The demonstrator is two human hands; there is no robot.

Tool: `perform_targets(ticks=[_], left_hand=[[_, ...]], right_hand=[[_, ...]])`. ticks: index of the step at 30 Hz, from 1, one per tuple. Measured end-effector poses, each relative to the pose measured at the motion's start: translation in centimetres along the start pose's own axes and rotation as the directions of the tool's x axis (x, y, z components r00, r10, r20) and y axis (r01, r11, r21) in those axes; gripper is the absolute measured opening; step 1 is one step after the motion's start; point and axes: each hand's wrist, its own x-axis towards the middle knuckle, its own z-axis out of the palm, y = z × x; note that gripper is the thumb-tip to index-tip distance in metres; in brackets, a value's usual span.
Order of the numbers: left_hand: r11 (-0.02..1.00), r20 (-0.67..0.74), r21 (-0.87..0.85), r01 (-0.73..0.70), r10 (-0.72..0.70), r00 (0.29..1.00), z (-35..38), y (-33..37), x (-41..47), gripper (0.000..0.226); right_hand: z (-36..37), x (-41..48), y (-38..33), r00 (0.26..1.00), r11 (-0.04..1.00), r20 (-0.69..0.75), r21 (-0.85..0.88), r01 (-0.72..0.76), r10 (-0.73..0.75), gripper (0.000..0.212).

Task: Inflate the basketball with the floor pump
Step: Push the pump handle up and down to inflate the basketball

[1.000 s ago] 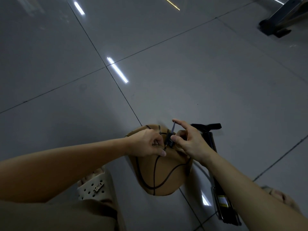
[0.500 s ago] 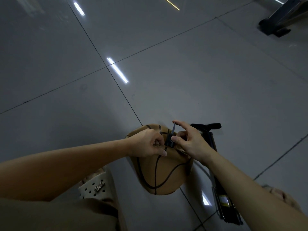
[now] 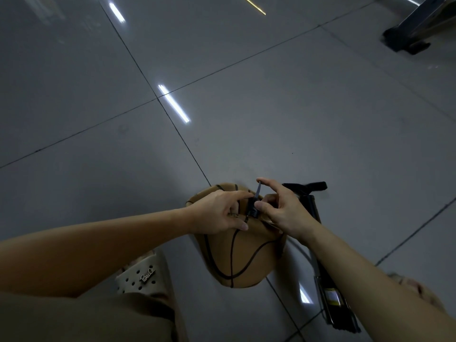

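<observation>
Right hand (image 3: 283, 213) pinches nozzle (image 3: 253, 208) on basketball (image 3: 237, 257), left hand (image 3: 217, 213) grip unclear, floor pump (image 3: 333, 304) beside

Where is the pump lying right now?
In the head view, the pump lies on the floor at lower right, just right of the basketball, partly hidden under the right forearm, its handle beyond the right hand.

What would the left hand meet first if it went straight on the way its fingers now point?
The black pump head on the basketball; the left hand seems nearly touching it, depth unclear; the right hand lies just beyond.
</observation>
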Motion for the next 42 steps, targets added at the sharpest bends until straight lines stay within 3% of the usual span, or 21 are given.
perform_targets(ticks=[6,19,30,36,42], left_hand=[[0.999,-0.001,0.030,0.025,-0.025,1.000,0.1,0.1,-0.2,0.081],[0.994,0.041,0.108,0.034,-0.038,0.998,-0.2,0.2,0.4,0.081],[0.984,0.041,0.179,-0.001,-0.006,0.999,0.0,0.3,0.1,0.076],[0.980,0.032,0.198,-0.022,0.016,0.999,0.2,-0.1,-0.1,0.076],[0.974,0.033,0.222,-0.032,0.025,0.999,0.3,-0.1,0.1,0.077]], right_hand=[[-0.7,-0.1,-0.2,0.998,0.999,0.057,-0.007,-0.040,0.040,0.073],[-0.8,-0.3,-0.3,0.996,0.949,0.084,-0.312,0.046,-0.021,0.074],[-1.0,0.0,-1.5,0.993,0.725,0.082,-0.678,0.122,-0.090,0.075],[-0.4,-0.2,-1.8,0.988,0.640,0.119,-0.752,0.156,-0.102,0.077],[-0.5,-0.3,-2.0,0.973,0.525,0.176,-0.820,0.227,-0.147,0.060]])
